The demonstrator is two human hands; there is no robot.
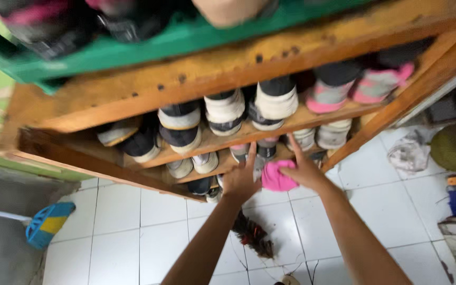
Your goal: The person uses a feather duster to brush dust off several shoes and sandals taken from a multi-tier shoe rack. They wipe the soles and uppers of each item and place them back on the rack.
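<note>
Step in hand: wiping a lower shelf of the worn wooden shoe rack (133,100), judging by hand position.
Left hand (240,179): fingers spread open, braced against the shelf edge, gripping nothing.
Right hand (304,170): fingers closed on the crumpled pink cloth (277,178), pressing it to the shelf front.
Cloth location: between both hands, just below the row of grey-and-white shoes (222,113).
Next move calls for: steady pressure along the board, clear of the shoe toes.
Floor: feather duster (253,235) lies on white tiles.

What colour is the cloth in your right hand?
Bright pink: the crumpled cloth held by the right hand, clearest in the head view.
</note>
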